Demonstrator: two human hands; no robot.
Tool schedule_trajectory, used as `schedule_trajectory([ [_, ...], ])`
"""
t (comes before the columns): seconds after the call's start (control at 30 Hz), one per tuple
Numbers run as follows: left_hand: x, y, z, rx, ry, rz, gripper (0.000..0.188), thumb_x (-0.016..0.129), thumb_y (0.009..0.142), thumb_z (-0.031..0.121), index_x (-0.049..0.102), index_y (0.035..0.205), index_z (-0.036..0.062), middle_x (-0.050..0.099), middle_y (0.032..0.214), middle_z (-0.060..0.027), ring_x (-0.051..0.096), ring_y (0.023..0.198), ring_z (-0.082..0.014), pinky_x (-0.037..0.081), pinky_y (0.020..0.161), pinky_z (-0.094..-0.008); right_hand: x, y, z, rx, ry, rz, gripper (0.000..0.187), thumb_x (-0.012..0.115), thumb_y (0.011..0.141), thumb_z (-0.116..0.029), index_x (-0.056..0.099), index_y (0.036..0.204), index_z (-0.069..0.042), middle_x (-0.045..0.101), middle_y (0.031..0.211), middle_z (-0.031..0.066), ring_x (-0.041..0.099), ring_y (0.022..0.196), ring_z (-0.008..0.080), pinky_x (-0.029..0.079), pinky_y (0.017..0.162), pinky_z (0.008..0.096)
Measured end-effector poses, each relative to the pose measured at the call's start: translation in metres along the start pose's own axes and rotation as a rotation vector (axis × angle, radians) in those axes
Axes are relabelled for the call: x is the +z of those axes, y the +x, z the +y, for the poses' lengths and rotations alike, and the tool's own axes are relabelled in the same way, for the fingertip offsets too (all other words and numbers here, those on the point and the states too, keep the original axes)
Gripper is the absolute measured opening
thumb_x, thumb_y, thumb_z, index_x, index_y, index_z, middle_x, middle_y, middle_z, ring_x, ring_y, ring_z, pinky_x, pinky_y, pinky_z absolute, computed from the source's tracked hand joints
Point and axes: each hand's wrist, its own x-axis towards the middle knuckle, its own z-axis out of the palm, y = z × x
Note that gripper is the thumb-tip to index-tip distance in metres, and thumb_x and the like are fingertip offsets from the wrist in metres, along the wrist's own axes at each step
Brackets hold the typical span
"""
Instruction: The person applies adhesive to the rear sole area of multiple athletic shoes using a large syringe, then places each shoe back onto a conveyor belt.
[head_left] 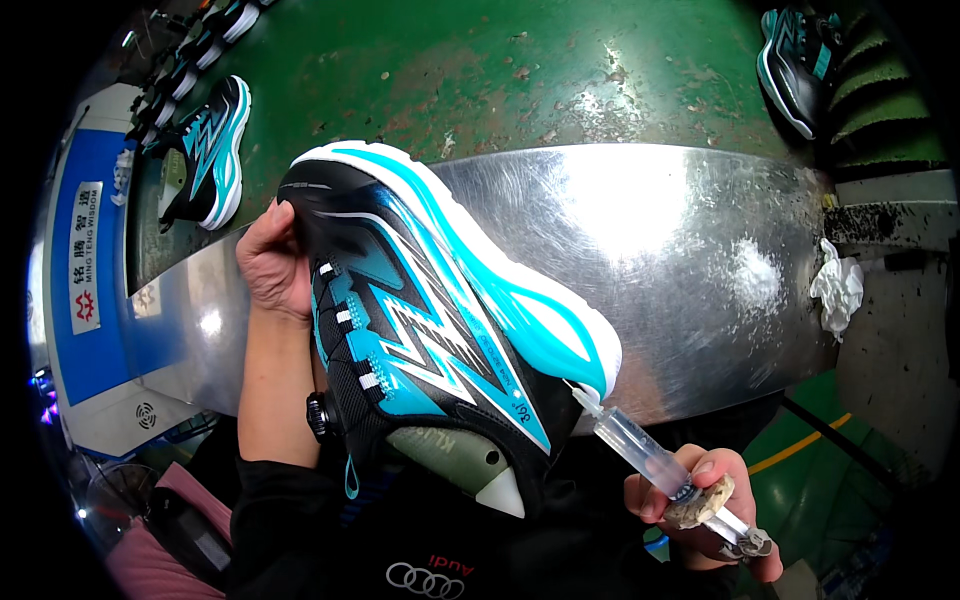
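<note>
A black and turquoise sports shoe (400, 300) with a thick white and turquoise sole is tilted on its side in front of me, toe up and to the left. My left hand (276, 258) is closed round its toe end, with part of the fingers hidden behind the shoe. An olive-green shoe last (455, 455) fills the shoe's opening. In my right hand (700, 490) I grip a clear plastic syringe (640, 452) with a clump of tape-like wrapping round its flange. The syringe's tip is at the sole's heel edge; whether it touches cannot be made out.
A shiny metal plate (560, 220) lies beneath the shoe, with white residue (755, 275) and a crumpled white tissue (838, 288) at its right. Beyond is a worn green surface (430, 60). Similar shoes stand at left (210, 150) and far right (795, 75), near a blue-and-white machine panel (90, 250).
</note>
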Motion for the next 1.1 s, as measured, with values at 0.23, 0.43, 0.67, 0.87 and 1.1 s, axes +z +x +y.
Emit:
schedule_trajectory([
  [0.23, 0.003, 0.000, -0.002, 0.010, 0.031, 0.041, 0.030, 0.053, 0.080, 0.006, 0.059, 0.108, -0.0047, 0.064, 0.107, -0.0171, 0.061, 0.099, -0.0283, 0.047, 0.092, -0.0413, -0.001, 0.001, 0.004, -0.079, -0.048, -0.014, 0.088, 0.048, 0.073, -0.076, 0.045, 0.122, -0.002, 0.057, 0.103, 0.0212, 0.054, 0.088, 0.0254, 0.039, 0.081, 0.0366],
  [0.43, 0.006, -0.002, -0.001, 0.015, 0.014, 0.017, 0.030, 0.053, 0.080, 0.005, 0.059, 0.107, -0.0054, 0.064, 0.106, -0.0176, 0.062, 0.098, -0.0287, 0.047, 0.092, -0.0416, 0.000, -0.001, 0.005, -0.098, -0.055, 0.002, 0.090, 0.047, 0.071, -0.079, 0.048, 0.119, -0.002, 0.058, 0.102, 0.0212, 0.054, 0.087, 0.0245, 0.040, 0.079, 0.0359],
  [0.67, 0.008, -0.002, -0.001, 0.011, 0.006, 0.013, 0.029, 0.052, 0.080, 0.005, 0.058, 0.107, -0.0056, 0.064, 0.106, -0.0180, 0.062, 0.098, -0.0288, 0.047, 0.092, -0.0414, 0.001, -0.001, 0.008, -0.122, -0.073, 0.007, 0.093, 0.048, 0.069, -0.080, 0.049, 0.119, -0.002, 0.058, 0.101, 0.0197, 0.055, 0.088, 0.0245, 0.041, 0.078, 0.0355],
  [0.87, 0.006, -0.003, 0.000, 0.014, 0.012, 0.015, 0.031, 0.052, 0.080, 0.005, 0.057, 0.108, -0.0053, 0.063, 0.106, -0.0175, 0.061, 0.099, -0.0282, 0.046, 0.093, -0.0410, 0.006, -0.002, 0.002, -0.117, -0.114, 0.058, 0.077, 0.051, 0.076, -0.070, 0.051, 0.115, -0.004, 0.058, 0.098, 0.0185, 0.055, 0.088, 0.0249, 0.041, 0.077, 0.0365],
  [1.1, 0.011, 0.000, -0.004, 0.005, 0.008, -0.008, 0.032, 0.053, 0.080, 0.005, 0.056, 0.110, -0.0050, 0.063, 0.108, -0.0159, 0.060, 0.101, -0.0274, 0.045, 0.094, -0.0399, 0.006, -0.027, -0.044, -0.366, -0.132, 0.033, 0.063, 0.079, 0.066, -0.041, 0.045, 0.111, -0.013, 0.053, 0.091, 0.0106, 0.046, 0.070, 0.0155, 0.032, 0.056, 0.0267],
])
